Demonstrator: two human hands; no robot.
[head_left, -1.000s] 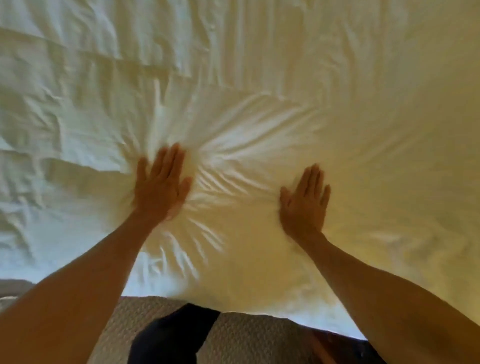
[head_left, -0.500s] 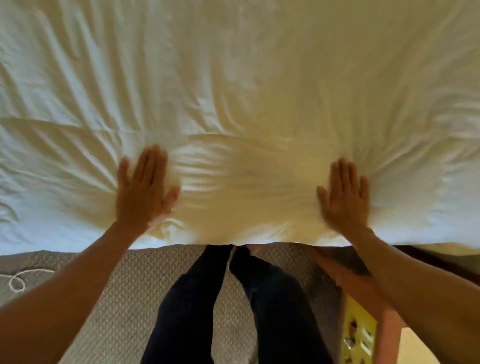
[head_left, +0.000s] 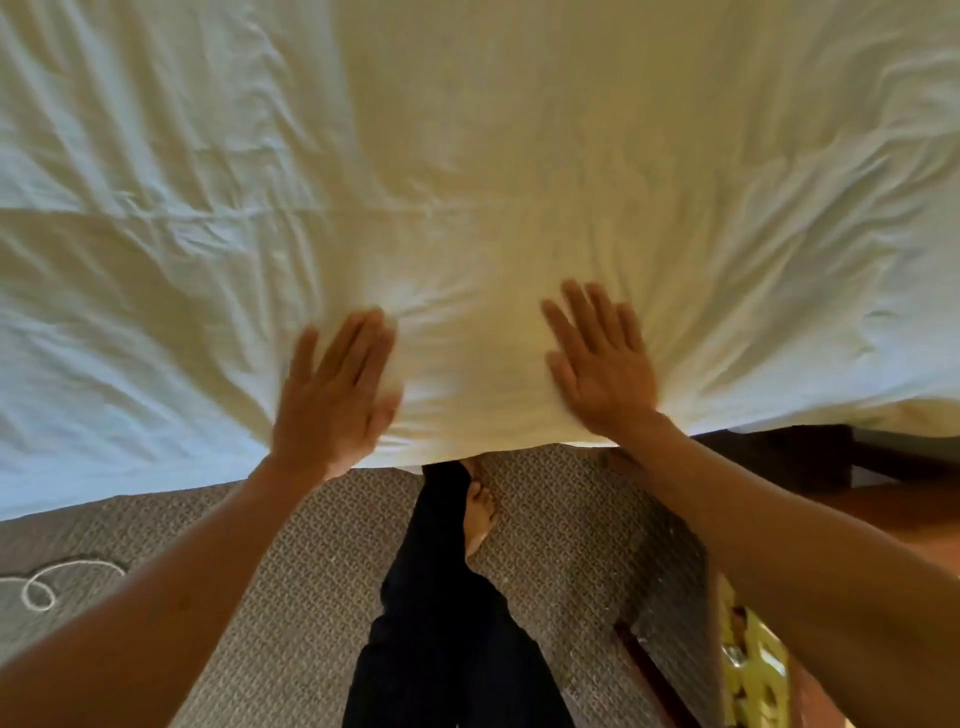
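Note:
A white bed sheet (head_left: 467, 156) covers the bed and fills the upper half of the head view, with wrinkles fanning out from both hands. My left hand (head_left: 332, 400) lies flat on the sheet near the bed's near edge, fingers straight and together, slightly blurred. My right hand (head_left: 602, 369) presses flat on the sheet a little to the right, fingers straight and spread. Neither hand holds anything.
Below the bed edge lies a patterned grey carpet (head_left: 291, 571) with a white cord (head_left: 47, 587) looped at the left. My dark-trousered legs and a bare foot (head_left: 480, 514) stand by the bed. A dark wooden piece of furniture (head_left: 893, 499) and a yellow object (head_left: 753, 665) are at right.
Both hands have slid back over the sheet toward the bed's near edge and come closer together. The view has dropped, so more carpet and legs show.

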